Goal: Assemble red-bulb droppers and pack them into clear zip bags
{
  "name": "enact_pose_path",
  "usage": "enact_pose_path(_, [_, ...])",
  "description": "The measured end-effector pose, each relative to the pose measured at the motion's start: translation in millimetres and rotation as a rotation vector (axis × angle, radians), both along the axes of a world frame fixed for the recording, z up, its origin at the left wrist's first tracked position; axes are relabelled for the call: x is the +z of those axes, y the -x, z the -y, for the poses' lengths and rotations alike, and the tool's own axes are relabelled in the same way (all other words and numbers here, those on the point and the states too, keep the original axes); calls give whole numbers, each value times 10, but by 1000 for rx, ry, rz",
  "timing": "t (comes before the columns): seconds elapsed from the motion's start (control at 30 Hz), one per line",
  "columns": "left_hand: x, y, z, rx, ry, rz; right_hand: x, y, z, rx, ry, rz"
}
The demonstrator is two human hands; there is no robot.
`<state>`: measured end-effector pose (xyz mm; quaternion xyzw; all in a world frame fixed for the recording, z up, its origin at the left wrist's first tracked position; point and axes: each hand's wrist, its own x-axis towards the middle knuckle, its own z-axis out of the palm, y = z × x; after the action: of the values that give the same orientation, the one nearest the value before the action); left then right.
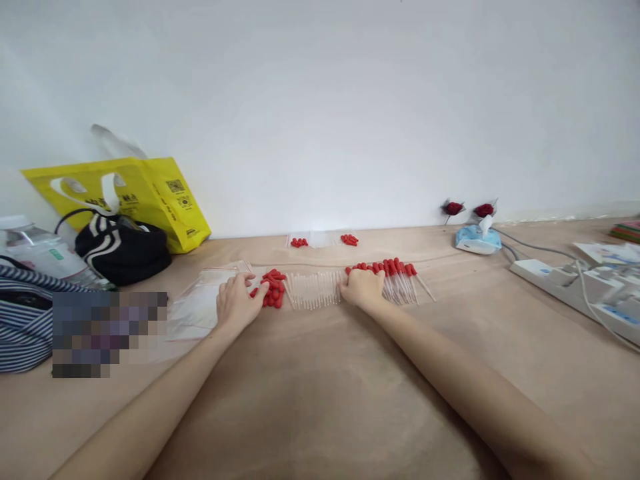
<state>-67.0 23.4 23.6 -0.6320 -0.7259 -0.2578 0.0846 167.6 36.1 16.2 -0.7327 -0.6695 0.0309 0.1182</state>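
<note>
A heap of small red oblong pieces (273, 288) lies on the table, and my left hand (239, 300) rests at its left side. The thumb and fingers of that hand are apart, the thumb touching the edge of the heap. Right of the heap, thin white sticks (313, 291) with small tips lie side by side in a row. My right hand (364, 288) is over the right end of this row, its fingers curled downward; what they pinch is hidden. Beside it, sticks with red ends (395, 273) lie fanned out, partly behind the hand.
Clear plastic bags (193, 313) lie left of my left hand. A flat bag with red pieces (323, 239) lies near the wall. A yellow bag (175, 200) and black pouch (123, 250) stand left. Right are a tissue pack (477, 240) and a power strip (555, 287) with cables.
</note>
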Motion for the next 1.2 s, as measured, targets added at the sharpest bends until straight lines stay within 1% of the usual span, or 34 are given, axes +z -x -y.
enact_pose_path(0.1, [-13, 63, -21, 50, 114, -26, 12, 9, -46, -9, 41, -1])
enact_pose_path(0.23, [-35, 32, -13, 58, 150, -83, 17, 31, -80, -17, 73, 10])
enact_pose_path(0.33, [-32, 12, -16, 44, 102, -96, 3, 62, -97, -17, 70, 21])
enact_pose_path(0.4, [-21, -24, 12, 32, -4, -106, -7, 80, -96, -17, 60, 21])
enact_pose_path(0.43, [-18, -62, 44, -4, -73, -107, -8, 85, -86, -15, 50, 20])
enact_pose_path(0.47, [-18, -115, 90, -68, -141, -98, -6, 85, -70, -9, 33, 17])
enact_pose_path(0.5, [-23, -185, 149, -159, -195, -81, -1, 79, -44, 1, 8, 14])
enact_pose_path(0.57, [-51, -364, 299, -420, -223, -24, 9, 40, 34, 37, -61, 8])
enact_pose_path(0.6, [-72, -462, 379, -545, -182, -11, 8, 3, 86, 63, -96, 5])
enact_pose_path(0.67, [-120, -642, 522, -748, -61, -1, -20, -109, 210, 135, -143, -11])
enact_pose_path(0.73, [-163, -762, 611, -863, 53, 43, -91, -263, 354, 246, -168, -52])
enact_pose_path(0.8, [-194, -808, 638, -901, 132, 107, -191, -435, 503, 465, -295, -208])
enact_pose_path(0.83, [-206, -809, 634, -906, 155, 130, -240, -516, 574, 553, -348, -267])
enact_pose_path(0.87, [-218, -802, 624, -909, 168, 143, -281, -588, 641, 612, -395, -299])
enact_pose_path(0.93, [-240, -779, 599, -922, 165, 142, -328, -688, 752, 676, -425, -308])
enact_pose_path(1.0, [-259, -764, 586, -932, 146, 134, -326, -725, 828, 720, -401, -288])
enact_pose_path(1.1, [-260, -763, 599, -940, 110, 122, -279, -690, 885, 769, -344, -276])
enact_pose_path(1.2, [-229, -771, 624, -904, 103, 102, -250, -629, 907, 790, -319, -259])
